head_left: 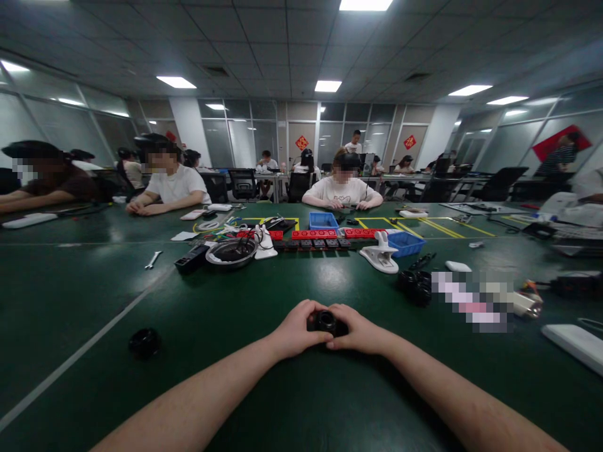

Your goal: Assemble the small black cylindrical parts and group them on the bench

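Observation:
My left hand (299, 325) and my right hand (354, 326) meet at the middle of the green table. Between them they grip a glossy black round part (326, 321) with a hole in its top. Fingers curl around its far side and the thumbs close in at the near side, hiding much of it; its exact kind cannot be made out. A similar black round part (144, 343) lies to the left of my left forearm. Further right, beyond my right hand, several more black round parts (415, 287) sit in a cluster.
Beyond my hands are a metal bowl (232, 253), a black power strip (191, 258), white clamp stands (380, 254), red strips (315, 234) and blue bins (404, 244). A wrench (152, 260) lies left. At right is a white case (575, 346). Co-workers sit opposite and left.

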### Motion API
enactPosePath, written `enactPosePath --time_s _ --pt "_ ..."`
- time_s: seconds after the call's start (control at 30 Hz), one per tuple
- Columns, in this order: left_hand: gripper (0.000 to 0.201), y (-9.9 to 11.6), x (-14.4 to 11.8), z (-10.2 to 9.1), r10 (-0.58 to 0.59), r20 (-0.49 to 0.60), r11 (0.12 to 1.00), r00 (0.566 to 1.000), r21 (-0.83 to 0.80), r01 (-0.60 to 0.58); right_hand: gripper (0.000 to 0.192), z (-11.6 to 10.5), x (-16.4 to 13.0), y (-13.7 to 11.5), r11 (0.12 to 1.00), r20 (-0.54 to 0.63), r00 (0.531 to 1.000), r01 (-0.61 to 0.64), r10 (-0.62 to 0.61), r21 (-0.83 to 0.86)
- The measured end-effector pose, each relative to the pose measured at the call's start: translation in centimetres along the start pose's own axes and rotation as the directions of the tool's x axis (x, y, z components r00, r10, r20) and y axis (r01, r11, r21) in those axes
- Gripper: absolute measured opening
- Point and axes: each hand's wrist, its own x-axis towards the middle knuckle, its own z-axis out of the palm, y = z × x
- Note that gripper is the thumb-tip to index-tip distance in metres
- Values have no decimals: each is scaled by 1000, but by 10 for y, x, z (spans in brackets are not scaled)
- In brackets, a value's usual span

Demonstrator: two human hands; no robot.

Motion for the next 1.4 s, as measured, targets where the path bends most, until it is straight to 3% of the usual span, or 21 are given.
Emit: enactPosePath --time_s 0.13,0.37,0.73,0.83,0.93,1.07,1.17,1.27,1.4 --pt "42 -3 1 -1 33 51 999 998 -26 -32 37 -8 0 6 992 84 994 59 -69 114" --pt "40 -6 2 -1 39 66 999 997 -37 -37 30 -14 -1 7 974 151 984 57 -91 218" --pt "42 -2 1 -2 11 62 1000 998 -22 -10 26 -13 0 4 984 106 994 -35 17 176" --pt "44 1 0 0 -23 28 1000 999 -17 23 30 -6 0 2 989 35 994 -110 108 98" --pt "41 3 0 5 -73 -58 997 996 -2 73 33 5 1 -3 977 -95 978 -196 187 -86" --pt "36 4 -1 12 -99 -214 993 972 35 109 26 16 4 -14 902 -234 943 -302 236 -309" --pt "35 4 -1 13 -87 -232 994 969 47 101 29 18 5 -18 866 -269 932 -334 243 -373" --pt "35 3 0 7 -56 -164 997 985 43 63 42 14 3 -15 918 -255 948 -264 191 -294" --pt "37 -2 1 -1 -10 -28 1000 1000 5 10 53 5 0 -7 996 -105 993 -58 51 -70"
